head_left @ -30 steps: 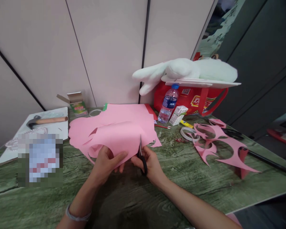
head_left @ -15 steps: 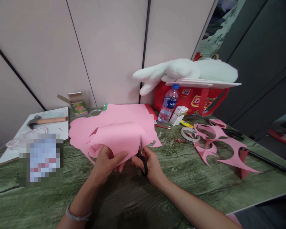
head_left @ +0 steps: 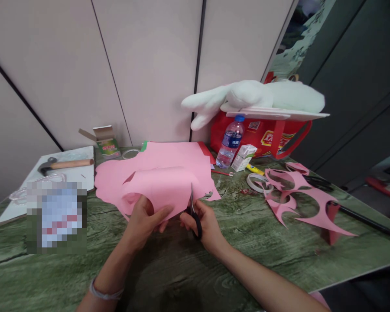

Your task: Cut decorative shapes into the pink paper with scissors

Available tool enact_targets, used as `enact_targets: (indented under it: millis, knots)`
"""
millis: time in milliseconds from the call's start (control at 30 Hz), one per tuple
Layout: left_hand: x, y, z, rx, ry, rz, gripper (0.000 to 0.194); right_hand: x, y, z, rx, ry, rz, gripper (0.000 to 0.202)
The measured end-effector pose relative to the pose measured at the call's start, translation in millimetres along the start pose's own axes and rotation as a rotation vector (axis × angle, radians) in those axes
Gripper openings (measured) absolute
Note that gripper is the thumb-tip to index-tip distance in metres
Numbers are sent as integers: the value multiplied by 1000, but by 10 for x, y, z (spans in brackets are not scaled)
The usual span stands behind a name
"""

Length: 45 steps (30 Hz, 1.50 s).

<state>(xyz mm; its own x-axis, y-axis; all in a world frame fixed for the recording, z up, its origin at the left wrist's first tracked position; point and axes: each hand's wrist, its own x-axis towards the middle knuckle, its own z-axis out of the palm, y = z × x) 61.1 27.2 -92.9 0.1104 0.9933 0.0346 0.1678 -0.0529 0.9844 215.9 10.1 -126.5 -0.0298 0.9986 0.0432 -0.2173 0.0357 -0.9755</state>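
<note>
A pink paper sheet [head_left: 162, 186] is curled up at the middle of the view. My left hand [head_left: 146, 219] pinches its near edge, thumb on top and fingers partly hidden underneath. My right hand [head_left: 204, 223] is closed on black-handled scissors [head_left: 197, 223], whose blades point away from me at the sheet's right part. Behind and beneath lie more pink paper pieces [head_left: 172, 151], one with a scalloped left edge. Cut pink scraps [head_left: 299, 195] with round holes rest on the right.
On the green table [head_left: 117, 264], a hammer [head_left: 71, 164] lies on a white board [head_left: 87, 177] at left, near an open small box [head_left: 107, 143]. A water bottle [head_left: 229, 145], white carton [head_left: 243, 157], tape roll [head_left: 259, 183] and red bag [head_left: 263, 136] stand or lie right of centre.
The curled sheet's near edge and my left hand have shifted very slightly. My right hand and the scissors look almost unchanged.
</note>
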Motion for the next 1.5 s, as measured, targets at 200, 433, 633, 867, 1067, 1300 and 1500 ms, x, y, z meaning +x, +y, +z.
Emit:
enact_targets:
  millis: [200,433,633,867,1067,1300,1500]
  knots:
    - [9,-29,-10,-43,-13,39,43,11,28,-2,6,0,-2,41]
    - [27,-60,-22,-88,-4,32,43,11,73,-17,14,-4,-11,42]
    - [28,-32,-22,-100,17,36,43,12,70,-27,-1,-28,-22,40]
    - [22,2,-3,-178,20,47,42,7,52,-27,-10,-25,-21,38]
    - [40,-31,-8,-227,37,62,46,8,48,-18,-5,-25,-18,36]
    - [32,-6,-18,-267,30,66,46,9,52,-13,9,-20,-4,34]
    - [48,19,-8,-390,77,59,40,0,50,-18,8,-25,12,34]
